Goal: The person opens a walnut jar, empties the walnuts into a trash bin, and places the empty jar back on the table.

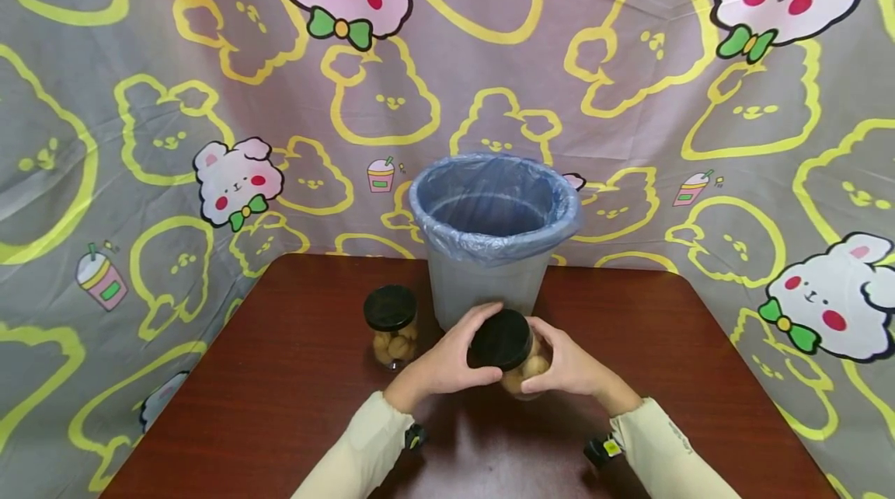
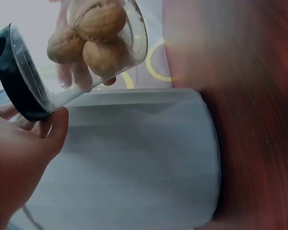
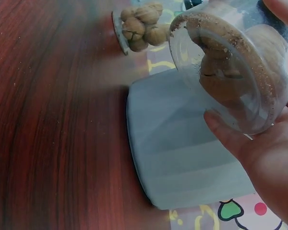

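Observation:
Both hands hold a clear jar (image 1: 516,376) of walnuts, tilted above the table in front of the bin. My left hand (image 1: 457,355) grips its black lid (image 1: 500,340), thumb and fingers around the edge. The right hand (image 1: 569,363) holds the jar's clear body, thumb near the base. In the left wrist view, several walnuts (image 2: 105,55) show through the wall and the lid (image 2: 19,76) sits on the mouth. The right wrist view shows the jar's base (image 3: 225,72) facing the camera. A second walnut jar (image 1: 391,328) with a black lid stands upright to the left.
A grey bin (image 1: 482,285) lined with a blue plastic bag (image 1: 447,239) stands at the back of the brown wooden table (image 1: 301,390). Behind it hangs a patterned cloth (image 1: 489,64) with cartoon animals, which also covers both sides.

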Action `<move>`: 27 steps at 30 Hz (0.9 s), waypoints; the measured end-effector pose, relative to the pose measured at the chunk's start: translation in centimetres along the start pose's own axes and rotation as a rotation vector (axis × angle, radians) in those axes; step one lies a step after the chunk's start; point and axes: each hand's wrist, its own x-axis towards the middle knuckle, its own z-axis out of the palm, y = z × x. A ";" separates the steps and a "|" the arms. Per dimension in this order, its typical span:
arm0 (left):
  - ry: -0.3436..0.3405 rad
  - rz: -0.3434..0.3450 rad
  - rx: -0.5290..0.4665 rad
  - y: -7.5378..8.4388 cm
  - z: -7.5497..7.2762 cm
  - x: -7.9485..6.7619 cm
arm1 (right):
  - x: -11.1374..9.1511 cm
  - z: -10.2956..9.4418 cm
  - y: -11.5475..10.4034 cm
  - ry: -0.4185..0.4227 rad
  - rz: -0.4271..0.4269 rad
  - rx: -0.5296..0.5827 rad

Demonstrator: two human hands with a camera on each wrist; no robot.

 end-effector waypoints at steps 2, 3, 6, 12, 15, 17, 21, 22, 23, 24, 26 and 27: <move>-0.010 0.009 0.004 0.0 -0.1 0.0 | -0.1 0.0 0.3 -0.005 0.016 0.022; -0.011 0.008 0.007 0.0 -0.1 0.0 | -0.1 -0.1 0.3 -0.008 0.011 0.025; -0.006 -0.005 0.016 0.0 0.0 0.1 | -0.1 -0.1 0.3 -0.019 0.001 0.027; 0.042 -0.018 0.059 0.1 0.3 0.2 | -0.1 0.0 0.3 -0.019 -0.022 -0.004; 0.063 -0.051 0.074 0.1 0.4 0.2 | 0.0 0.0 0.3 -0.014 -0.007 -0.003; 0.072 -0.076 0.084 0.1 0.5 0.1 | 0.2 0.0 -0.8 -0.010 0.000 -0.006; 0.087 -0.122 0.091 0.2 0.7 0.2 | 0.5 0.0 -3.0 0.001 -0.009 -0.031; 0.093 -0.133 0.097 0.2 0.7 0.2 | 0.6 0.1 -3.5 0.003 -0.006 -0.040; 0.099 -0.148 0.097 0.2 0.8 0.2 | 0.6 0.1 -3.7 0.005 -0.005 -0.047; 0.103 -0.165 0.101 0.2 0.8 0.2 | 0.6 0.1 -3.8 0.008 -0.004 -0.053; 0.113 -0.200 0.106 0.3 0.9 0.2 | 0.7 0.2 -4.0 0.011 0.001 -0.061; 0.116 -0.216 0.109 0.3 0.9 0.2 | 0.7 0.2 -4.0 0.011 0.003 -0.063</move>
